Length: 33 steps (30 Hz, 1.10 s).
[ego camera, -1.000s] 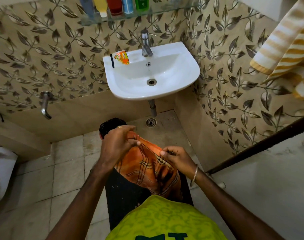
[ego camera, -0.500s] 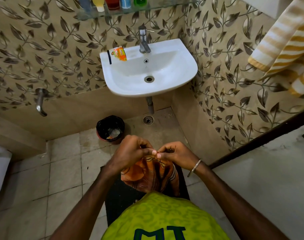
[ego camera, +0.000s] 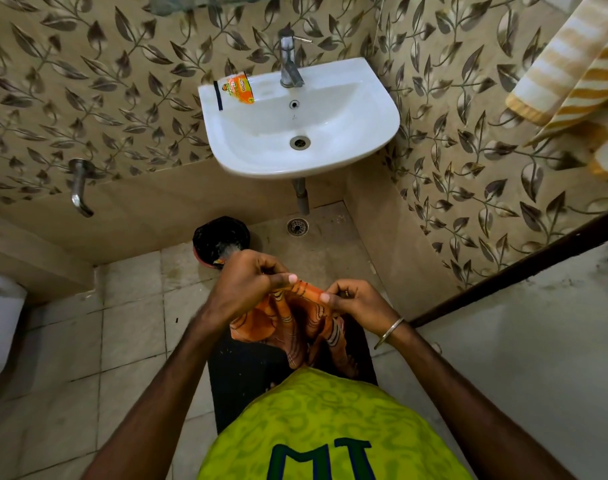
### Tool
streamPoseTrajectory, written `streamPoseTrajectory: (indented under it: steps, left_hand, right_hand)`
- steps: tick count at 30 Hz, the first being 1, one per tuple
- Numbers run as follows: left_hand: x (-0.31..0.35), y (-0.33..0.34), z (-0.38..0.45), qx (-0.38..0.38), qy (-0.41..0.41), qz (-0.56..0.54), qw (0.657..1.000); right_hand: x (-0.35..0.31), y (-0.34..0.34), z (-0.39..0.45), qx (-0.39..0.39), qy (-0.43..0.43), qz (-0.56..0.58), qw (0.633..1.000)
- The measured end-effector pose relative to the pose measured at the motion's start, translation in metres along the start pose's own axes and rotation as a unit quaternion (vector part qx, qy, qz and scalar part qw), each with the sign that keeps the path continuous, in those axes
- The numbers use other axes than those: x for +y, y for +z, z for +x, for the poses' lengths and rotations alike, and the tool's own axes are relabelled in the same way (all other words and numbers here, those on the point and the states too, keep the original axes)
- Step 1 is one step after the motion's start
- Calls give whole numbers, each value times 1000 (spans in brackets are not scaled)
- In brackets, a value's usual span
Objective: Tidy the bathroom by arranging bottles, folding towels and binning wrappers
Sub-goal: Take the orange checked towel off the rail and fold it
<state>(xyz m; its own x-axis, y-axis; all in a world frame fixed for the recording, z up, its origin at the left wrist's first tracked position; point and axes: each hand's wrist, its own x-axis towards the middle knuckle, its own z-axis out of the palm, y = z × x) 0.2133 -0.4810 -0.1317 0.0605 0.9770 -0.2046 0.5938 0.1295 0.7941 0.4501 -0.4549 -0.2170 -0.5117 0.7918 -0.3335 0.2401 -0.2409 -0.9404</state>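
Note:
An orange checked towel [ego camera: 288, 327] hangs bunched in front of my body, over a black floor mat. My left hand [ego camera: 247, 285] pinches its top edge on the left, and my right hand [ego camera: 354, 299] pinches the same edge on the right, a short gap apart. An orange wrapper [ego camera: 238, 89] lies on the left rim of the white sink [ego camera: 375, 98], beside a thin black strip. A black bin [ego camera: 216, 237] stands on the floor under the sink's left side, partly hidden by my left hand. The bottles on the glass shelf are out of view.
A yellow-and-white striped towel [ego camera: 579, 77] hangs at the upper right. A wall spout [ego camera: 79, 188] sticks out at the left, and a white toilet [ego camera: 1, 323] sits at the far left edge. A floor drain [ego camera: 297, 226] lies under the sink. A dark door sill [ego camera: 517, 268] runs along the right.
My hands came together on the towel's top edge, then parted slightly. The towel went from spread out to bunched and hanging. The view tilted down, dropping the bottle shelf out of frame.

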Motion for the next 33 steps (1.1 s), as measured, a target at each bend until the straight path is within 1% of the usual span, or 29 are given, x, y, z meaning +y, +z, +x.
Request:
streamPoseTrajectory:
  steps: [2, 5, 7, 8, 10, 12, 14, 15, 18, 20, 22, 23, 24, 26, 28, 29, 31, 33]
  left_hand:
    - [-1, -1, -1, -3, 0, 18, 1000]
    - [-2, -3, -2, -3, -1, 28, 1000]
    - [-2, -7, -1, 14, -2, 32, 999]
    - [-2, -9, -1, 24, -2, 32, 999]
    - [0, -13, -1, 30, 0, 37, 999]
    - [4, -15, 0, 33, 14, 54, 998]
    - [8, -17, -1, 46, 34, 65, 996]
    - [11, -19, -1, 53, 43, 64, 996]
    - [20, -25, -2, 64, 75, 44, 994]
    - [26, -26, -3, 66, 89, 26, 993]
    - [29, -27, -3, 74, 99, 17, 992]
    - [30, -28, -2, 80, 101, 16, 992]
    - [31, -30, -1, 84, 101, 12, 991]
    - [31, -32, 0, 77, 102, 7, 992]
    - [33, -29, 1, 62, 102, 30, 992]
    - [33, -26, 2, 60, 100, 43, 992]
    - [28, -21, 5, 60, 95, 59, 992]
    - [22, -20, 8, 56, 86, 67, 992]
  right_hand:
    - [-7, -2, 0, -15, 25, 50, 998]
    - [-21, -5, -1, -44, 60, 147, 986]
    - [-33, -7, -1, -57, 76, 152, 984]
    - [-39, -10, -1, -63, 80, 115, 988]
    - [-50, -17, -2, -75, 71, -9, 995]
    - [-61, -24, -2, -66, 49, -108, 991]
    - [-73, -28, -4, -36, 23, -137, 990]
    - [-80, -30, -6, -20, 9, -121, 992]
    - [-102, -34, -10, -1, -24, -6, 1000]
    - [-111, -36, -8, 4, -16, 68, 998]
    - [-116, -39, -6, -20, 14, 123, 992]
    - [-118, -41, -5, -44, 29, 121, 991]
    - [-119, -45, -6, -68, 41, 90, 993]
    - [-122, -52, -7, -105, 58, -21, 993]
    - [-121, -57, -7, -106, 62, -123, 985]
    - [-119, -59, -5, -99, 63, -154, 981]
    - [-113, -61, -2, -85, 60, -187, 977]
    - [-106, -59, 0, -75, 51, -177, 980]
